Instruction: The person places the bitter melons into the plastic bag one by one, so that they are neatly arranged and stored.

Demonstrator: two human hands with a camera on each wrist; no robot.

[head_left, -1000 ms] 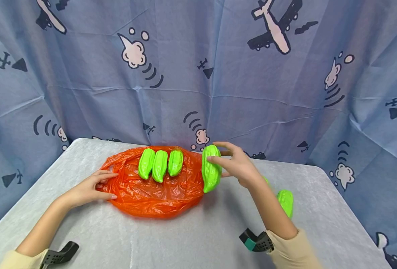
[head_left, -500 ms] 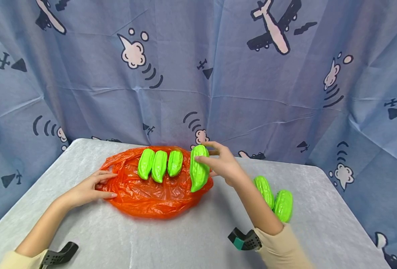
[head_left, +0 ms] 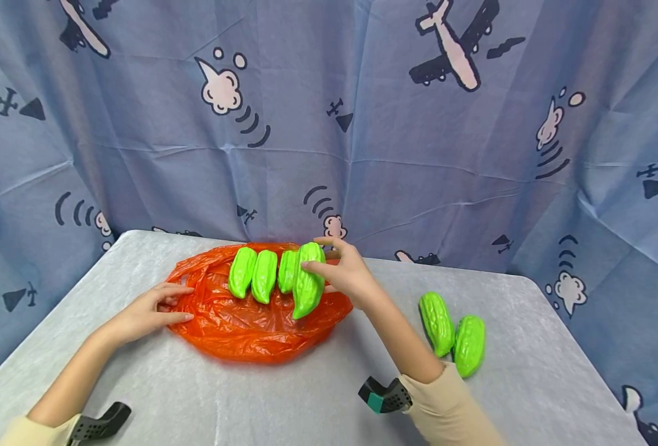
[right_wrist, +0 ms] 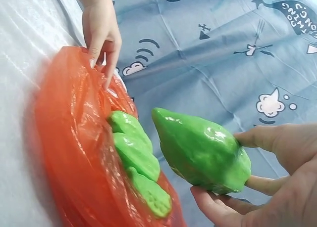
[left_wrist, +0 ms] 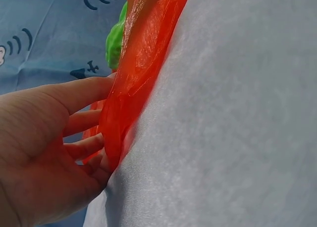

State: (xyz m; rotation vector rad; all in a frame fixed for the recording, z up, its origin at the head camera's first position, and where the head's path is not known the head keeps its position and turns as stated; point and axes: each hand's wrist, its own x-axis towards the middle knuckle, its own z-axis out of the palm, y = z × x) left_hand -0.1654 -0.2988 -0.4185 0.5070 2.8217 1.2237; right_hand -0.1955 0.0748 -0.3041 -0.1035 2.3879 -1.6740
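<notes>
green gourd [head_left: 309,286], pinched by the right hand [head_left: 351,272], is above the red bag [head_left: 245,337] near the worktop's [head_left: 284,409] far edge; the left hand [head_left: 143,314] touches the bag's left rim, grip unclear. placing seems in hand, calling for gentle lowering beside the three gourds [head_left: 264,277].

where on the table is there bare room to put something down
The table is bare in front of the bag, between the left sleeve and right sleeve, and to the right of the two loose vegetables. It is crowded at the bag's far side: three vegetables, plus a fourth vegetable in the right hand.
</notes>
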